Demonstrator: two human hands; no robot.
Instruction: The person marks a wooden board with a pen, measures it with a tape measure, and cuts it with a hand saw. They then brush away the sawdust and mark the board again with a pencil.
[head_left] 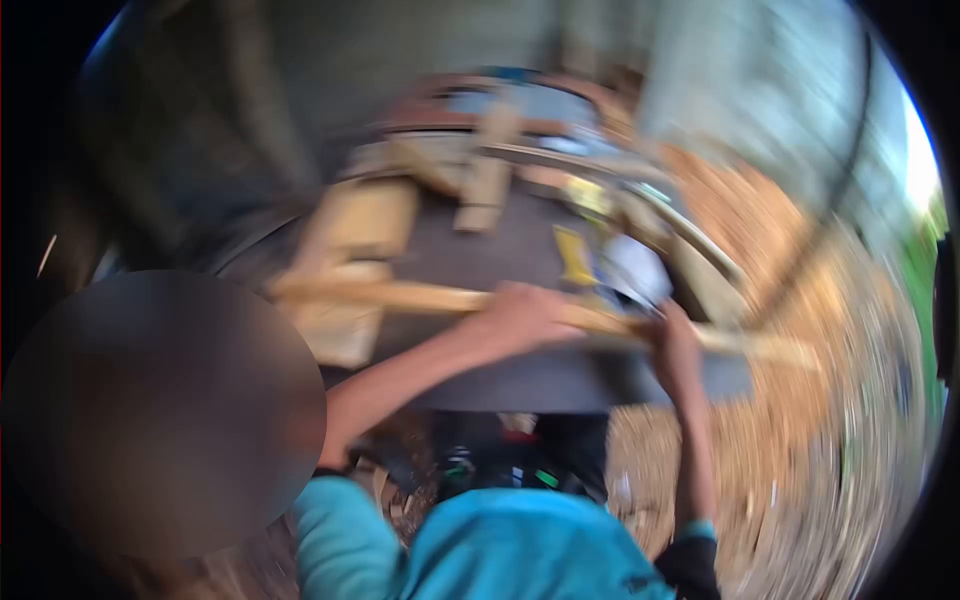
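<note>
Grey walls [740, 90] rise behind, smeared by motion blur; orange-brown ground [735, 200], loose and grainy in look, spreads along the right side. Bench [450, 255]: dark, flat, matt top with a paler grey front band. Material on it: flat, pale wooden boards [375, 215] at the left, straight-edged; a narrow wooden slat [484, 193] pointing toward me near the far side; a yellow piece [573, 255] and a rounded white item [635, 268] right of centre, both too blurred to identify. Beyond these, a reddish-brown frame [420, 110] with rounded corners.

Wooden strip [430, 296]: long, slim, straight, light honey colour, grain lost to blur. Position: crosswise in front of me, over the near part of the bench, left end above the boards, right end reaching past the bench's edge. I cannot tell whether it touches the top.

My left grip [540, 312] is closed over the strip near its middle; my right grip [677, 340] is folded on it farther right. Individual fingers not resolved.
</note>
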